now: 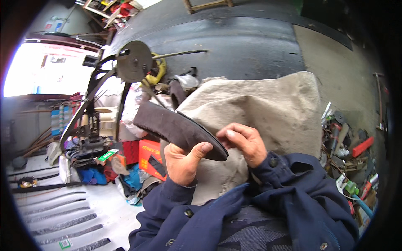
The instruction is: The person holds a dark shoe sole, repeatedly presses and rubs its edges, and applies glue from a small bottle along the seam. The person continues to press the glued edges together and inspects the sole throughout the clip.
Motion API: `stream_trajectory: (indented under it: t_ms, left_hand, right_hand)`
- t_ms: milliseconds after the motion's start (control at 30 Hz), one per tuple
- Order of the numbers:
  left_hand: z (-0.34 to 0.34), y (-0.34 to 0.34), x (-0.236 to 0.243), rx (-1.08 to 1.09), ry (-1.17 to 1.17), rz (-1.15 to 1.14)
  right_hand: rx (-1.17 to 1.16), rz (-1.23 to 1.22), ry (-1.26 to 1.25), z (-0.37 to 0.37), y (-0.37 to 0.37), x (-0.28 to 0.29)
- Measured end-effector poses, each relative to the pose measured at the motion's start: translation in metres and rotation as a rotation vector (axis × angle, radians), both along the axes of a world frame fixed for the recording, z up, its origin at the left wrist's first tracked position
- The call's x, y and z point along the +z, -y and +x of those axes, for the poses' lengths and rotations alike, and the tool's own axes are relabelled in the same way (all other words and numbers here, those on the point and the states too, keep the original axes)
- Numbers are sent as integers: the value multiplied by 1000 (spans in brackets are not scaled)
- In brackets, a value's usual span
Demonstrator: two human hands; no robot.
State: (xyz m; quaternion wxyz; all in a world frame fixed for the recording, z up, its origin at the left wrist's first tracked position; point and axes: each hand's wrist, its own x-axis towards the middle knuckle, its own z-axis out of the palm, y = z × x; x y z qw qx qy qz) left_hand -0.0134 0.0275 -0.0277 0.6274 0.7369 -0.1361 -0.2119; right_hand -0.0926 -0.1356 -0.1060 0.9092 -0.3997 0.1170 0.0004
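My left hand [183, 164] grips a dark brown, suede-looking shoe [176, 127], its thumb pressed on the side near the toe. The shoe is tilted, with its toe toward me at the right and its heel up at the left. At the toe, my right hand [245, 142] has its fingers curled together by the edge of the sole. Whatever those fingertips hold, if anything, is hidden. Behind the held shoe a second dark shoe [177, 94] is partly visible. A grey-beige cloth [268, 104] is spread over my lap, beneath both hands.
A black hand-cranked machine with a round wheel [134, 61] stands at the left. Near it are a red box [150, 158] and blue cloth scraps [92, 175]. Assorted tools, including a red-handled one [362, 147], are heaped at the right. A wooden stool [209, 5] stands far ahead.
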Motion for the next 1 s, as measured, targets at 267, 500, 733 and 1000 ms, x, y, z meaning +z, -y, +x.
stream_trajectory:
  t_ms: [267, 500, 733, 1000]
  left_hand:
    - [-18, -52, 20, 181, -231, 52]
    - [-16, -44, 21, 123, -278, 113]
    - [-10, -34, 27, 90, -272, 233]
    - [-6, -35, 24, 94, -294, 210]
  right_hand:
    - [270, 132, -72, 0, -8, 20]
    - [322, 177, -112, 0, -12, 19]
    - [330, 186, -123, 1, -9, 8]
    - [358, 213, -169, 3, -10, 5]
